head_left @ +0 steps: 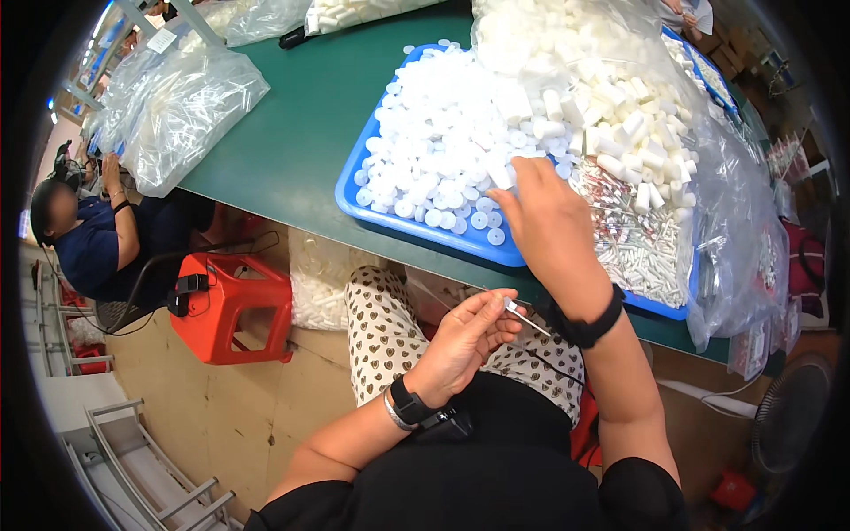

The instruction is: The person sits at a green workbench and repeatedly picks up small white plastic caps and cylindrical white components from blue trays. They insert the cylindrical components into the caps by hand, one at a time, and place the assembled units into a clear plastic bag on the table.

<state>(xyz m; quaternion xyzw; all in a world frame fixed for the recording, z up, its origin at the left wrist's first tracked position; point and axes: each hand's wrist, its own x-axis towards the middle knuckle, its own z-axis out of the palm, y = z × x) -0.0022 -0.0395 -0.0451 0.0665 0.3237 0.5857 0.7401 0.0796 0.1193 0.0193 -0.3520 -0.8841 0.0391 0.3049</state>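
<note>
Over my lap, my left hand point(474, 336) is closed in a pinch on a thin metal rod point(533, 324) with a small white end piece point(510, 304) at the fingertips. My right hand point(551, 230) reaches into the blue tray point(354, 181). Its thumb and fingers close on a small white piece point(502, 174), whose exact shape is partly hidden. Around those fingers lie many translucent white plastic discs point(434, 133). Beside them are cream-white cylinders point(633, 128) and a heap of small metal-and-white parts point(646, 243).
A green table point(292, 133) carries the tray and clear plastic bags point(190, 111). More plastic hangs over the table's right edge. A red stool point(235, 305) and a seated person point(88, 230) are at left. A black fan point(788, 416) stands at lower right.
</note>
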